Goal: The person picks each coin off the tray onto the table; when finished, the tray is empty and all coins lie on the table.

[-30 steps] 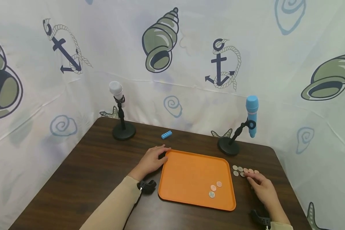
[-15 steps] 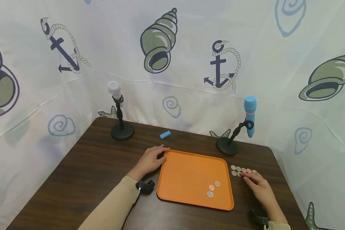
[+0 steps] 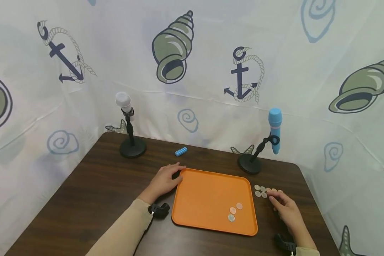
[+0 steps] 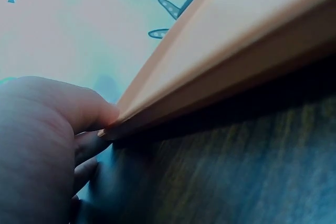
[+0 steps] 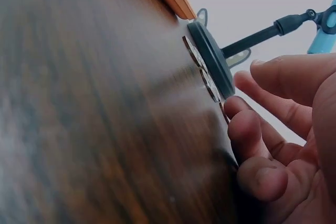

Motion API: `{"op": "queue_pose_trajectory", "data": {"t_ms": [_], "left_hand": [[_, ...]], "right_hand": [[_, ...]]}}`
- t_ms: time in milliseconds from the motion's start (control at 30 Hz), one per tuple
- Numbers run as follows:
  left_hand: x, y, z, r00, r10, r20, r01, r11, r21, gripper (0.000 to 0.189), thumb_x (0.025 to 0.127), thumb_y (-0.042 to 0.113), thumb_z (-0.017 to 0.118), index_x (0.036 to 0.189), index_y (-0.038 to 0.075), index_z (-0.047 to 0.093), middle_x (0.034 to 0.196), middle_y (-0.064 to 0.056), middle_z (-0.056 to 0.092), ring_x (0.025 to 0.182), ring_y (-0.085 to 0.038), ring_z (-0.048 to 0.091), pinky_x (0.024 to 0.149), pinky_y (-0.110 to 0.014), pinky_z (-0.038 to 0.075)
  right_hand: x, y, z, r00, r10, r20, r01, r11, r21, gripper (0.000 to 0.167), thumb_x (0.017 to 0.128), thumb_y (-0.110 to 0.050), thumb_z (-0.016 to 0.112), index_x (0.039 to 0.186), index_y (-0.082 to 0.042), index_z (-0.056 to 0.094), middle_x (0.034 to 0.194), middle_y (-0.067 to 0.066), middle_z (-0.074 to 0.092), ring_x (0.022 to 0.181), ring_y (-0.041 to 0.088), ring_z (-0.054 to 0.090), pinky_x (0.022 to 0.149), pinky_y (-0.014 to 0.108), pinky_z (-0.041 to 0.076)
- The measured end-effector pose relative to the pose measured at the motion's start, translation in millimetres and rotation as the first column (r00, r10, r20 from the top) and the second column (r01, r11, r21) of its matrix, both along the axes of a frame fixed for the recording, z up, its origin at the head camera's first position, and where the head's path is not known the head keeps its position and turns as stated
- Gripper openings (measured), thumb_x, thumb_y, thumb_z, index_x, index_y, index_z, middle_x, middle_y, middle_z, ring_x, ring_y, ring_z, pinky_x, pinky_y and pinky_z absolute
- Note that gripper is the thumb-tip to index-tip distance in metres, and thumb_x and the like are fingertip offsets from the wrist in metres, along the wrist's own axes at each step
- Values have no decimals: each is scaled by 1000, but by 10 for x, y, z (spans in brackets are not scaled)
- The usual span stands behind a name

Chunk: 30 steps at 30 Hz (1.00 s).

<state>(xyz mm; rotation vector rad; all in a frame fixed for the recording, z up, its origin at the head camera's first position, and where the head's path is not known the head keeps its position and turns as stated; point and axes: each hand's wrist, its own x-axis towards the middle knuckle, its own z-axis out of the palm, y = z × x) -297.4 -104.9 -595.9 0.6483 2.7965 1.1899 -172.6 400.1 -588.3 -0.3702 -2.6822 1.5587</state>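
An orange tray (image 3: 208, 199) lies on the brown table, with three coins in its near right part, among them a silvery coin (image 3: 231, 218) and a coppery coin (image 3: 233, 210). My left hand (image 3: 163, 179) grips the tray's far left corner. The left wrist view shows the thumb (image 4: 100, 109) on the rim there, other fingers below it. Right of the tray, several coins (image 3: 257, 187) lie in two rows. My right hand (image 3: 286, 208) hovers low beside them, its fingertips overlapping the right end of the rows. Its thumb and loosely bent fingers stand apart with nothing visible between them.
A white microphone (image 3: 123, 101) sits on a black stand (image 3: 132, 147) at the back left. At the back right, a blue microphone (image 3: 275, 124) hangs in another stand (image 3: 249, 163). A blue toy brick (image 3: 181, 151) lies behind the tray. Patterned cloth (image 3: 211, 124) surrounds the table.
The head view has shifted slightly. My right fingertips have drawn a little to the right, off the last coin of the near row, which now shows more fully. My left hand keeps its place.
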Motion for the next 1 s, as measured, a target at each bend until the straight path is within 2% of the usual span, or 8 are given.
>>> {"op": "queue_pose_trajectory", "data": {"t_ms": [167, 300, 467, 600, 667, 800, 867, 1000], "left_hand": [[12, -18, -7, 1000, -11, -5, 11, 1000, -3, 49, 108, 34, 69, 156, 28, 62, 169, -6, 52, 161, -39, 40, 133, -66, 28], [23, -36, -25, 1000, -13, 6, 13, 1000, -1, 51, 107, 35, 71, 157, 27, 62, 170, -6, 51, 162, -40, 39, 133, -66, 27], [17, -22, -44, 1000, -7, -7, 7, 1000, -18, 52, 106, 37, 72, 157, 29, 62, 170, -7, 50, 162, -41, 40, 133, -66, 28], [19, 23, -38, 1000, -19, 0, 19, 1000, -4, 52, 106, 36, 73, 156, 26, 63, 169, -9, 51, 162, -40, 40, 134, -65, 26], [11, 41, -33, 1000, -21, 0, 21, 1000, -1, 52, 106, 36, 73, 156, 26, 63, 169, -9, 51, 162, -41, 39, 134, -65, 26], [-19, 46, -15, 1000, -17, -13, 17, 1000, 0, 51, 106, 35, 73, 155, 26, 63, 169, -9, 51, 162, -41, 39, 134, -66, 26], [-26, 34, -14, 1000, -15, -17, 15, 1000, 0, 51, 106, 34, 72, 156, 26, 63, 169, -9, 51, 162, -42, 39, 134, -66, 26], [10, 4, -40, 1000, -8, -3, 8, 1000, -15, 52, 106, 34, 72, 156, 26, 62, 169, -9, 51, 162, -42, 39, 133, -66, 26]], "right_hand": [[-17, 1, -27, 997, 45, -56, -48, 998, -39, 48, 109, -41, 68, 144, -9, 69, 160, 6, 61, 115, -2, 56, 78, 23, 57], [-24, -22, -39, 996, 51, -67, -55, 997, -53, 47, 109, -38, 68, 142, -5, 69, 156, -2, 65, 120, -6, 54, 80, 24, 57], [46, -208, 132, 996, 30, -85, -37, 996, -77, 43, 107, -35, 72, 137, -4, 70, 138, -14, 69, 100, 4, 59, 69, 25, 52], [135, -535, 387, 980, 170, -108, -172, 985, -9, 31, 106, -26, 75, 128, -4, 72, 113, 1, 64, 78, 17, 57, 59, 28, 54], [142, -705, 523, 941, 325, -93, -316, 943, 102, 26, 105, -23, 76, 125, -7, 74, 107, 5, 66, 79, 17, 61, 62, 28, 58], [103, -940, 752, 828, 560, 9, -533, 783, 320, 22, 102, -17, 78, 123, -13, 74, 110, 5, 75, 92, 17, 71, 74, 28, 64], [73, -1005, 807, 819, 571, 57, -545, 742, 391, 23, 98, -12, 81, 121, -14, 75, 114, 4, 76, 99, 19, 71, 78, 27, 63], [22, -1074, 744, 838, 529, 131, -531, 738, 417, 31, 92, -7, 86, 120, -13, 74, 109, 3, 74, 96, 20, 69, 76, 26, 61]]}}
